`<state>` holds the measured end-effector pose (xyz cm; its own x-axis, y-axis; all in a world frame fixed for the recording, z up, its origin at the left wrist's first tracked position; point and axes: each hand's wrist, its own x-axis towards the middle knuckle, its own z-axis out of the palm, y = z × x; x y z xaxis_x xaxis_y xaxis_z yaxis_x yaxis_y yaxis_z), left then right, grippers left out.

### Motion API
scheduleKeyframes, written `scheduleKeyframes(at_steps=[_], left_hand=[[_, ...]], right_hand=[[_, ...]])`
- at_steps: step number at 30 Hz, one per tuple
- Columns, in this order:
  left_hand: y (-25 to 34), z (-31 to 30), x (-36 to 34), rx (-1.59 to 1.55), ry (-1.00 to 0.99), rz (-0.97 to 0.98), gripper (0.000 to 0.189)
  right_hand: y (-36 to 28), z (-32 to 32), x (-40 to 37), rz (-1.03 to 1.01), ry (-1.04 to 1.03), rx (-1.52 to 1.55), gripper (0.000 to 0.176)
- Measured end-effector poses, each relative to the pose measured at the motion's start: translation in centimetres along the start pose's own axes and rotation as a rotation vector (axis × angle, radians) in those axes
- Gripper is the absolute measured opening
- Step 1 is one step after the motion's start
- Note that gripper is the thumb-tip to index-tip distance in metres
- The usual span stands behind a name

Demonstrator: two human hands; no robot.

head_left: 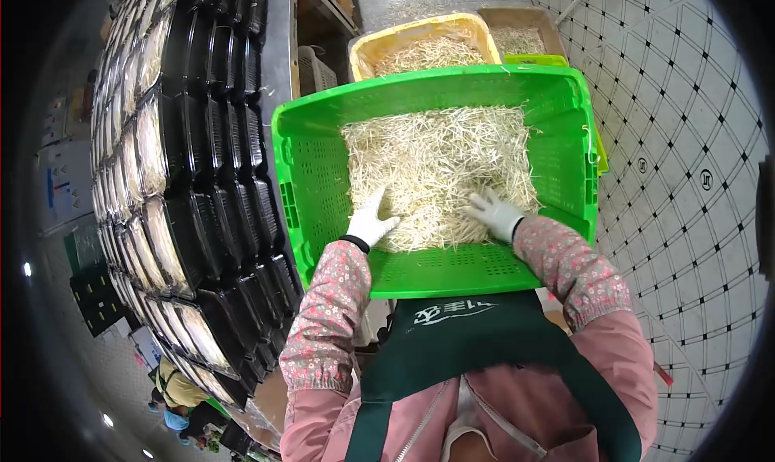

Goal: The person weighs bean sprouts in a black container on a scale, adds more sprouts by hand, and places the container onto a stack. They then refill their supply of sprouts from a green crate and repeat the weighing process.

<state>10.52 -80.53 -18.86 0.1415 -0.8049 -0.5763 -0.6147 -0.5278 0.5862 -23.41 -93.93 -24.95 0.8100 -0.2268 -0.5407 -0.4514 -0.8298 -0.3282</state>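
Observation:
A big green crate (436,283) with perforated walls holds a thick layer of pale, thin sprouts (440,151). My left hand (370,221), in a white glove, rests on the sprouts at the near left side, thumb spread away from the fingers. On the near right side, my right hand (496,213), also gloved, lies on the sprouts with its fingers spread. Neither hand is closed round anything visible. The fingertips of both touch the sprouts, and the two hands are apart, with sprouts between them.
Tall stacks of black trays (230,147) filled with pale sprouts stand on the left. Beyond the crate are a yellow basin (363,54) and a brown box (553,38), both holding sprouts. Another person (182,385) is at the lower left. Patterned floor lies right.

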Motion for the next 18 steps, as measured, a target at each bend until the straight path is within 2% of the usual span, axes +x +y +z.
scheduleKeyframes(at_steps=[2, 4, 5, 8, 10, 11, 12, 14, 16, 18], left_hand=[[-0.6, -1.2, 0.0, 0.002, -0.016, -0.058, 0.088], [-1.8, -2.0, 0.7, -0.039, 0.000, -0.094, 0.086], [-1.9, -2.5, 1.1, -0.054, 0.061, -0.080, 0.080], [-2.8, -3.3, 4.0, -0.166, 0.190, -0.004, 0.074], [-2.2, -4.3, 6.4, -0.064, 0.222, 0.006, 0.066], [-1.9, -4.9, 7.7, -0.019, 0.228, 0.015, 0.064], [-1.9, -5.1, 8.9, 0.027, 0.229, 0.020, 0.063], [-3.0, -4.9, 12.4, 0.119, 0.249, 0.092, 0.062], [-4.4, -3.0, 15.3, 0.296, 0.336, 0.098, 0.067], [-5.0, -0.2, 15.7, 0.384, 0.351, 0.029, 0.071]], right_hand=[[3.2, 0.0, 1.3, 0.070, -0.039, 0.251, 0.063], [4.1, -3.2, 1.3, 0.294, 0.102, 0.488, 0.051], [3.6, -7.1, 1.6, 0.314, 0.035, 0.534, 0.062], [0.0, -14.5, 4.3, 0.038, -0.047, 0.567, 0.072], [-1.2, -16.2, 7.8, -0.053, 0.036, 0.394, 0.084], [-0.4, -16.4, 10.3, -0.075, 0.043, 0.422, 0.092], [1.2, -14.8, 13.6, -0.109, 0.116, 0.420, 0.088], [1.3, -16.2, 17.9, 0.117, 0.083, 0.406, 0.074], [0.7, -15.3, 21.9, 0.226, 0.140, 0.302, 0.071], [-1.8, -12.5, 22.0, 0.280, 0.251, 0.236, 0.067]])
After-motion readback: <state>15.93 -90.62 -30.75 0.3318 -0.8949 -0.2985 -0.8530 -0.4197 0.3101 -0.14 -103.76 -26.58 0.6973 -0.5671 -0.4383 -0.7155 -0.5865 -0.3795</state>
